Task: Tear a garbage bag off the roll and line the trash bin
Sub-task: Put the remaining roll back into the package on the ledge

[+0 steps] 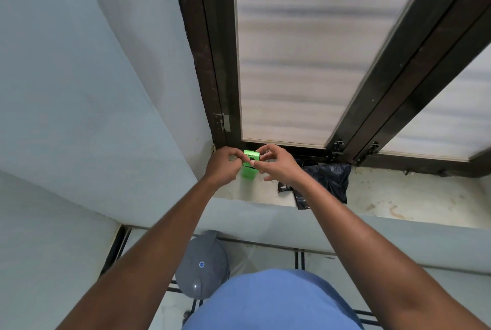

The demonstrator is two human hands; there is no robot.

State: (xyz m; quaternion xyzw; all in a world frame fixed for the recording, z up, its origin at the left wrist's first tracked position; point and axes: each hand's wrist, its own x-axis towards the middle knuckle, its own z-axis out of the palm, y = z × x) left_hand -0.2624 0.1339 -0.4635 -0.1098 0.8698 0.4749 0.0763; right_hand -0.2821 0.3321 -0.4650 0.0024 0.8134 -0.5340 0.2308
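Blue shirt (273,300) in the foreground, a person pinches a green garbage bag roll (251,161) between the curled fingers of the left hand (223,166) and right hand (279,166), above a windowsill (398,196); grey trash bin (202,268) stands below.

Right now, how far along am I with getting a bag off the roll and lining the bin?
Early. Done: the green bag roll is up off the window ledge. In hand: the left hand and right hand pinch it, with a short length hanging below. Left: tearing a bag free and lining the grey bin, whose lid looks closed.
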